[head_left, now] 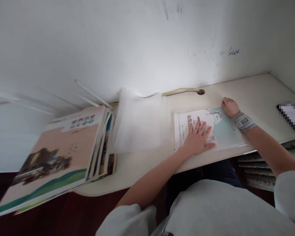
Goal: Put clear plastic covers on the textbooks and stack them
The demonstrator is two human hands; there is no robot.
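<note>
- Left hand [198, 139]: released, palm down, fingers spread flat on the booklet [218, 131].
- Right hand [230, 107]: fingers curled in at the booklet's far edge, near its right end; whether they pinch anything, I cannot tell.
- Booklet: flat on the desk [258, 95], long axis running left to right, printed title toward the left end.

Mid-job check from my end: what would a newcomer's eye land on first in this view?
Probably the large pink-covered book topping the stack at the left, jutting past the front edge of the table. Next, the left hand, spread flat on a white and pale green booklet, with the right hand curled by its far right corner. Then the pixelated phone near the right edge.
</note>
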